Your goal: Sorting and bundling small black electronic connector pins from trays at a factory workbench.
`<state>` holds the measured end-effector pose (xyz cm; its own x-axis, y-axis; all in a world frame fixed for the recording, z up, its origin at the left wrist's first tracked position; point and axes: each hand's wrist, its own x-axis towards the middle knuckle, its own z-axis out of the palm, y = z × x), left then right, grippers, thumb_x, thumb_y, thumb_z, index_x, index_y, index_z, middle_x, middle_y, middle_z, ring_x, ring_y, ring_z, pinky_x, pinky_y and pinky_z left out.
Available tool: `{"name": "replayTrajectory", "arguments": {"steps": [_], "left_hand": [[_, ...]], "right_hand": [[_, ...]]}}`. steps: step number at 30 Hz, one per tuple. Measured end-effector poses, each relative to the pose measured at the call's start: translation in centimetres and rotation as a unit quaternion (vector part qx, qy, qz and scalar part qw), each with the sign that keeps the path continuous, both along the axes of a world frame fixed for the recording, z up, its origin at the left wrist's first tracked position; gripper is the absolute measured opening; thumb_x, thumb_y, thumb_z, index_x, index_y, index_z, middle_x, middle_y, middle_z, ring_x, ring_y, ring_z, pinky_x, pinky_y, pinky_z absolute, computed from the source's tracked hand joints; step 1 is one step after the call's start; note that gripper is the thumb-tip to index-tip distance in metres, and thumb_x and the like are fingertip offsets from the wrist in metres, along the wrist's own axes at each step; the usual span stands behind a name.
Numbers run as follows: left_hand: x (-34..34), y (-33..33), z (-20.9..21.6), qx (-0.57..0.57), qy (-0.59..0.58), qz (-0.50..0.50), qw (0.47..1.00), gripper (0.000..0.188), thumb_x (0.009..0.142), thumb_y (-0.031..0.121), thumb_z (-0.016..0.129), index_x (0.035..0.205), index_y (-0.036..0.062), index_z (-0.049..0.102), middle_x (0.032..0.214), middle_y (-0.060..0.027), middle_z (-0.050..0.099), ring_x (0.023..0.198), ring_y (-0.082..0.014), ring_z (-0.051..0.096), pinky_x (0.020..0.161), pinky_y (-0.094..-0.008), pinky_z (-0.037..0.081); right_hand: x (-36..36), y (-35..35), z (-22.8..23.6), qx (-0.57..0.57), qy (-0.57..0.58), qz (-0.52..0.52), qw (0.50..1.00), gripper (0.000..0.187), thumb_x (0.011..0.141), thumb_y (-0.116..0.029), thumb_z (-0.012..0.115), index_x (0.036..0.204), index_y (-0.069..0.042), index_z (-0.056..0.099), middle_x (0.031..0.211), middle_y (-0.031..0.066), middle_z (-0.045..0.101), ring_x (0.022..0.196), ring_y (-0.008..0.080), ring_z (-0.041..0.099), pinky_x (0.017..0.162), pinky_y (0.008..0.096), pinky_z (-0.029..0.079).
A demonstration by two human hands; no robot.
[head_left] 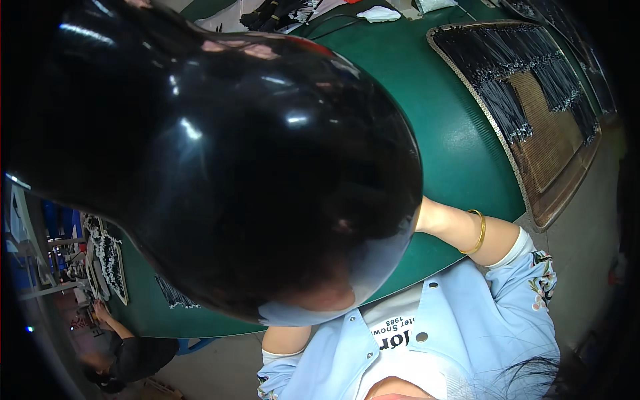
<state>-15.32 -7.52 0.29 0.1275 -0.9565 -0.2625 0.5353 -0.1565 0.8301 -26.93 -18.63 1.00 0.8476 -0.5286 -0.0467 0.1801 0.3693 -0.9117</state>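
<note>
A large glossy black rounded housing (287, 160), shaped like a lamp shade, fills the middle and left and covers most of the work area. Behind its right edge goes my right arm, with a gold bangle on it; only the wrist side of my right hand (424, 216) shows, its fingers hidden. My left forearm (288, 339) passes under the lower edge of the housing, which hides my left hand completely. Whatever either hand touches or holds is covered too. The green table (460, 153) lies beneath.
At the right, a brown woven tray (553, 133) carries rows of thin black cables (503, 107). More black cables (175, 292) lie at the table's left edge. Black strands (273, 13) and a white crumpled piece (379, 14) lie at the back. Another person (143, 350) works at lower left.
</note>
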Motion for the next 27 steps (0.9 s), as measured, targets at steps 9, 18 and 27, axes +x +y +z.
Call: {"name": "replayTrajectory", "arguments": {"steps": [9,18,27], "left_hand": [[-0.1,0.2,0.2,-0.022,-0.035,-0.001,0.999,0.039,0.092,0.025,0.035,0.114,-0.0073,0.039,0.089,-0.0245,0.056,0.059,-0.0297,0.062,0.042,-0.0277,0.050],[-0.4,0.5,0.2,-0.037,-0.067,-0.031,0.997,0.039,0.092,0.023,0.037,0.113,-0.0088,0.038,0.086,-0.0231,0.056,0.058,-0.0294,0.062,0.043,-0.0273,0.049],[-0.4,0.4,0.4,-0.060,-0.036,-0.048,0.996,0.040,0.092,0.023,0.037,0.115,-0.0088,0.036,0.088,-0.0255,0.055,0.058,-0.0304,0.062,0.043,-0.0279,0.050]], "right_hand": [[-0.5,0.4,1.6,0.058,-0.017,0.021,0.998,0.038,0.089,-0.020,0.049,0.124,-0.006,0.043,0.085,0.0008,0.058,0.051,0.0021,0.046,0.043,0.0168,0.038],[-0.2,0.8,0.5,-0.016,-0.005,-0.063,0.998,0.018,0.082,-0.019,0.060,0.092,-0.005,0.055,0.069,-0.0024,0.056,0.049,0.0012,0.047,0.040,0.0163,0.038],[-0.1,0.9,0.0,0.020,-0.010,-0.035,0.999,0.024,0.082,-0.017,0.059,0.102,-0.005,0.057,0.075,-0.0027,0.058,0.053,0.0009,0.048,0.041,0.0147,0.038]]}}
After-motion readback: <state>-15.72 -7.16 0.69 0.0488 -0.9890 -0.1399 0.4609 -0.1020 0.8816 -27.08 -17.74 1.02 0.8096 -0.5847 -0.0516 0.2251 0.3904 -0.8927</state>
